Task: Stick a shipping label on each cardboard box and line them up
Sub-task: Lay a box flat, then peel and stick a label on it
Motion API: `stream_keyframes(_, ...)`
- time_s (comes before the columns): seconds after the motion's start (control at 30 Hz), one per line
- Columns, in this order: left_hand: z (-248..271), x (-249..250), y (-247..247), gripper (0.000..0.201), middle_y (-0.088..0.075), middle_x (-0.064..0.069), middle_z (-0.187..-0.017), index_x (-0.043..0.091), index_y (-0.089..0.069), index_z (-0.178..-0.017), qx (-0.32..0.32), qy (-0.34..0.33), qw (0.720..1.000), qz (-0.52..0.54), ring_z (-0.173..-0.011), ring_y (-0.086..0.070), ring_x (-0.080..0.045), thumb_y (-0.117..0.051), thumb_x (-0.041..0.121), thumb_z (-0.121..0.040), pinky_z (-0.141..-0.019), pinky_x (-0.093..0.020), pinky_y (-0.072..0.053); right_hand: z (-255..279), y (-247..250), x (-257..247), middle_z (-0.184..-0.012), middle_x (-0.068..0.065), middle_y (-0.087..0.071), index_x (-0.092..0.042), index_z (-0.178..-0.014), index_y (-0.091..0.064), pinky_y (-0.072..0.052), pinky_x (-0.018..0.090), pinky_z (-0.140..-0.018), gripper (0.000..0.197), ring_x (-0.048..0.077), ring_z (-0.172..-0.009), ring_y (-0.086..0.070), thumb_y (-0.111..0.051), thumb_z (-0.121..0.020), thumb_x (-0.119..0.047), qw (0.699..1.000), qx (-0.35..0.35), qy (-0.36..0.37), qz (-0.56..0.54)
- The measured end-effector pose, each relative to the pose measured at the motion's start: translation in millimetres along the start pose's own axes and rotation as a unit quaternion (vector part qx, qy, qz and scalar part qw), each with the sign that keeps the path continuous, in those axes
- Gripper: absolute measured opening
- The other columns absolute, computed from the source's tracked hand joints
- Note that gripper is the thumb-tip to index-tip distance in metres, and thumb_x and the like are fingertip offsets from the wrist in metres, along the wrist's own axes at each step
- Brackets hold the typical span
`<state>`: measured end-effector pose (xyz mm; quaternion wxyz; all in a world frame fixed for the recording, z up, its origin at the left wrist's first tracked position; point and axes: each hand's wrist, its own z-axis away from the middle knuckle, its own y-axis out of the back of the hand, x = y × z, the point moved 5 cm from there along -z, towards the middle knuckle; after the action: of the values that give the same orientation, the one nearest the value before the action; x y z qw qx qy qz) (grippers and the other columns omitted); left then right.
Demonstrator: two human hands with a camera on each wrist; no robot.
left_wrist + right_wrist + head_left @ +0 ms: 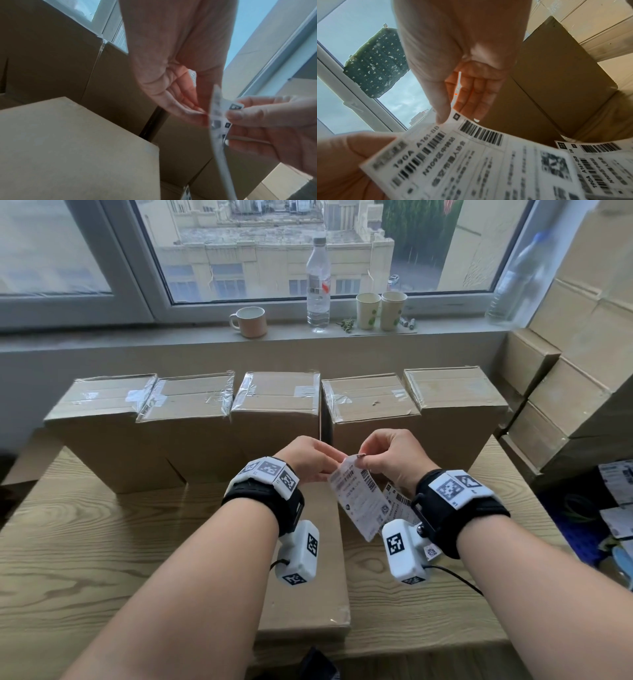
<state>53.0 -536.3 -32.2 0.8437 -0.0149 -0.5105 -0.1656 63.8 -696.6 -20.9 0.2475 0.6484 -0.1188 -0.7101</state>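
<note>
Both hands hold a white shipping label [359,501] above the table, in front of a row of several taped cardboard boxes [274,402]. My left hand [310,462] pinches the label's top left corner. My right hand [383,458] pinches its top right edge. In the right wrist view the printed label [471,162] fills the lower frame, with a second label [599,162] behind it. The left wrist view shows the label [218,121] edge-on between both hands. A flat cardboard box [308,594] lies under my wrists.
On the windowsill stand a mug [250,321], a water bottle [318,285] and two paper cups [380,309]. Stacked cardboard boxes [575,354] rise at the right. More labels [616,487] lie at the right edge. The wooden table [85,542] extends to the left.
</note>
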Motion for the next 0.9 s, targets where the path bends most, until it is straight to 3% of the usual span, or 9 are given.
stream_keyframes(0.13,-2.1,-2.4,7.1,0.006,-0.069,-0.006,-0.087,0.009,-0.070,-0.092,0.045,0.008,0.999,-0.026,-0.089,-0.065,-0.016,-0.071,0.010,-0.086,-0.078,-0.029,-0.057,-0.7,-0.8,-1.7,-0.082,0.011,-0.068,-0.012,-0.072,-0.061,-0.058,0.043,-0.080,0.019,0.024,-0.079,-0.065,-0.078,-0.077,-0.005,0.999,-0.005,-0.015,-0.032)
stream_keyframes(0.23,-1.9,-14.7,24.2,0.005,-0.067,-0.002,-0.084,0.014,-0.070,-0.081,0.081,0.037,0.995,-0.051,-0.081,-0.061,-0.013,-0.074,0.012,-0.084,-0.067,-0.026,-0.053,-2.4,-0.5,-2.3,-0.088,0.014,-0.068,-0.009,-0.075,-0.057,-0.059,0.045,-0.082,0.020,0.034,-0.090,-0.071,-0.073,-0.081,0.000,0.997,0.011,-0.035,-0.068)
stream_keyframes(0.33,3.0,-35.1,53.2,0.005,-0.067,-0.006,-0.084,0.012,-0.071,-0.079,0.127,0.072,0.988,-0.050,-0.071,-0.058,-0.012,-0.073,0.012,-0.083,-0.060,-0.026,-0.049,-5.2,-5.1,-7.3,-0.091,0.016,-0.068,-0.008,-0.076,-0.054,-0.058,0.050,-0.082,0.021,0.036,-0.090,-0.071,-0.070,-0.083,0.002,0.994,0.022,-0.043,-0.095)
stream_keyframes(0.47,20.8,-61.1,95.5,0.010,-0.069,-0.011,-0.085,0.001,-0.065,-0.093,0.195,0.125,0.973,-0.007,-0.069,-0.068,-0.018,-0.060,0.006,-0.086,-0.066,-0.029,-0.054,-8.8,-21.8,-20.8,-0.097,0.018,-0.069,-0.008,-0.079,-0.053,-0.061,0.038,-0.076,0.019,0.028,-0.087,-0.072,-0.069,-0.085,0.000,0.994,0.020,-0.038,-0.105)
stream_keyframes(0.53,34.9,-75.5,117.1,0.006,-0.067,-0.016,-0.084,-0.002,-0.061,-0.085,0.236,0.149,0.960,0.003,-0.073,-0.068,-0.025,-0.055,0.000,-0.085,-0.070,-0.032,-0.055,-11.6,-31.3,-28.3,-0.097,0.016,-0.069,-0.008,-0.078,-0.053,-0.062,0.030,-0.071,0.019,0.025,-0.084,-0.071,-0.069,-0.085,0.000,0.993,0.015,-0.033,-0.111)
stream_keyframes(0.63,51.0,-102.9,147.8,0.016,-0.065,-0.016,-0.072,-0.003,-0.056,-0.069,0.288,0.191,0.938,-0.031,-0.068,-0.062,-0.026,-0.054,-0.002,-0.084,-0.060,-0.030,-0.051,-15.9,-44.9,-35.5,-0.096,0.016,-0.069,-0.009,-0.075,-0.052,-0.061,0.028,-0.069,0.022,0.026,-0.084,-0.070,-0.069,-0.085,0.003,0.991,0.004,-0.029,-0.130)
stream_keyframes(0.7,60.0,-121.2,166.3,0.016,-0.070,-0.014,-0.063,-0.007,-0.062,-0.068,0.329,0.213,0.918,-0.058,-0.070,-0.072,-0.025,-0.058,-0.003,-0.083,-0.073,-0.035,-0.060,-18.2,-54.1,-36.9,-0.096,0.016,-0.070,-0.009,-0.075,-0.053,-0.061,0.029,-0.071,0.022,0.025,-0.084,-0.071,-0.069,-0.084,0.003,0.991,-0.004,-0.027,-0.132)
stream_keyframes(0.77,67.5,-134.6,179.2,0.016,-0.072,-0.012,-0.061,-0.005,-0.068,-0.064,0.358,0.230,0.900,-0.095,-0.076,-0.075,-0.023,-0.063,-0.003,-0.079,-0.081,-0.040,-0.060,-19.9,-63.9,-35.4,-0.095,0.014,-0.071,-0.009,-0.076,-0.053,-0.061,0.028,-0.070,0.021,0.023,-0.083,-0.072,-0.070,-0.084,0.002,0.991,-0.016,-0.029,-0.126)
stream_keyframes(0.9,66.8,-155.9,186.5,0.023,-0.071,-0.005,-0.056,0.001,-0.070,-0.058,0.359,0.256,0.888,-0.128,-0.072,-0.073,-0.016,-0.067,0.001,-0.080,-0.083,-0.033,-0.059,-23.4,-83.8,-27.1,-0.082,0.007,-0.069,-0.006,-0.078,-0.057,-0.061,0.029,-0.068,0.020,0.022,-0.076,-0.070,-0.072,-0.080,0.006,0.991,-0.040,-0.046,-0.120)
